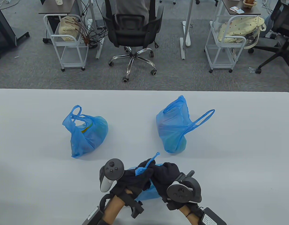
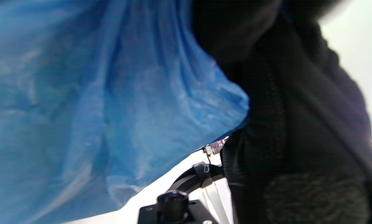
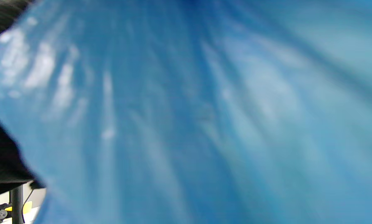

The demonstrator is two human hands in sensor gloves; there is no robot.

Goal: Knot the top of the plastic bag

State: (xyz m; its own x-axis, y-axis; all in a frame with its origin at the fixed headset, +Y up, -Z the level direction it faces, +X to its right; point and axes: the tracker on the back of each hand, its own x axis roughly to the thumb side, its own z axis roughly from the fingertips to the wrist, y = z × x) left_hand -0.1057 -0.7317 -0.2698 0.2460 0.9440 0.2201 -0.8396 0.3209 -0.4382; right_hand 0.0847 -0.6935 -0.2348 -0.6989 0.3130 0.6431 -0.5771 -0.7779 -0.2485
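Gripping blue bag (image 1: 148, 195) top, left hand (image 1: 135, 177) and right hand (image 1: 166, 175), seemingly pinching twisted handles (image 1: 146, 165).

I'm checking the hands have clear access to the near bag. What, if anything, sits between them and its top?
Nothing visible does. The left hand and right hand are already on the near blue bag, its twisted top sticking up between them. The two other blue bags sit farther back, apart.
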